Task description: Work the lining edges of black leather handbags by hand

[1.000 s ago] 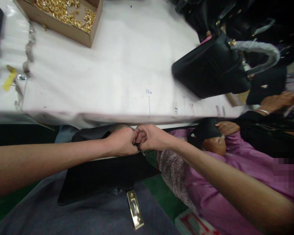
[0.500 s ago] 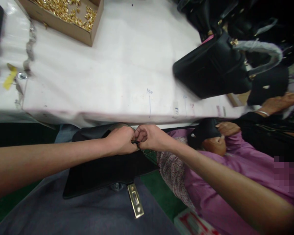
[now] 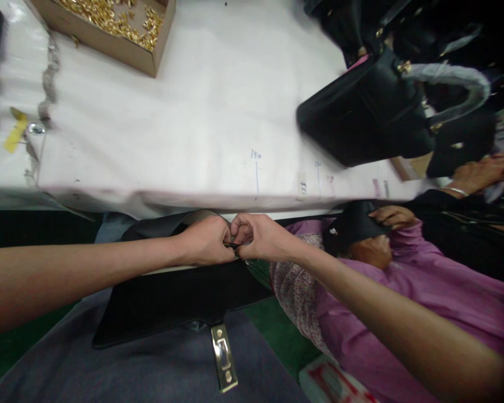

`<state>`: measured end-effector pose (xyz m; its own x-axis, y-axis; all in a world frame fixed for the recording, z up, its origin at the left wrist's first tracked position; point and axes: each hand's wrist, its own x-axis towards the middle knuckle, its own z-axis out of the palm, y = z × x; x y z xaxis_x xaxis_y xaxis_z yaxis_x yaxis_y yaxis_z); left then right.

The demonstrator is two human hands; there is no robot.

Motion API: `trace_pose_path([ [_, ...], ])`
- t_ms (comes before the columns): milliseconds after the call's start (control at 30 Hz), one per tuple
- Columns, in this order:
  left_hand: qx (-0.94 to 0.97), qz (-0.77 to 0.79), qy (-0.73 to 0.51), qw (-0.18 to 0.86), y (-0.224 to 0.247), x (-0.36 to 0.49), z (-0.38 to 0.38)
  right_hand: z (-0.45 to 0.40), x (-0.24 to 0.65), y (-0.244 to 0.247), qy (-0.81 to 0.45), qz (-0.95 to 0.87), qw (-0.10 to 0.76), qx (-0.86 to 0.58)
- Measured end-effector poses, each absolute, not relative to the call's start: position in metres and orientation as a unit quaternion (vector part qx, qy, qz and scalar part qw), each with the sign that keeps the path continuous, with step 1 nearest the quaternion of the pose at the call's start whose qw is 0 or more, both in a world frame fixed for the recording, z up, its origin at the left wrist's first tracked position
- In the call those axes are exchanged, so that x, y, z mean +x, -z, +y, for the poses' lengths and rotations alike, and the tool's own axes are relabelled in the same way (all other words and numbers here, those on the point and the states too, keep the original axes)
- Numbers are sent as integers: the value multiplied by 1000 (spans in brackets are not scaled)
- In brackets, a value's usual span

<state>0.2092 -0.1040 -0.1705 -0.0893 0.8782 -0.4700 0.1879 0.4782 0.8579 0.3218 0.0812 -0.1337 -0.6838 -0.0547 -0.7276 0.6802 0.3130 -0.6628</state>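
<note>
A black handbag lies across my lap at the table's edge, its flap spread toward me. From the flap hangs a gold clasp plate with a slot. At the bag's right end, my left hand and my right hand meet with knuckles nearly touching. Both are closed, thumbs and fingers pinching a small dark part of the bag's edge between them. A bit of gold shows there, but the fingers hide most of the part.
On the white-covered table stands a cardboard box of small gold fittings. A black bag with a wrapped handle is at right, before more dark bags. Beside me a co-worker in a purple sleeve holds a black piece.
The flap and its clasp plate have shifted slightly left and down, and a pale strip shows below my left forearm. My hands keep their pinch in nearly the same place.
</note>
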Motion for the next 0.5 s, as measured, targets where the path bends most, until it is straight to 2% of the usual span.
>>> trace_pose_path([
  [267,412,670,-310,534,173,207,-102,83,326,132,590,715,326,185],
  [500,417,652,-317,549,172,201,-105,82,326,136,573,735,319,172],
])
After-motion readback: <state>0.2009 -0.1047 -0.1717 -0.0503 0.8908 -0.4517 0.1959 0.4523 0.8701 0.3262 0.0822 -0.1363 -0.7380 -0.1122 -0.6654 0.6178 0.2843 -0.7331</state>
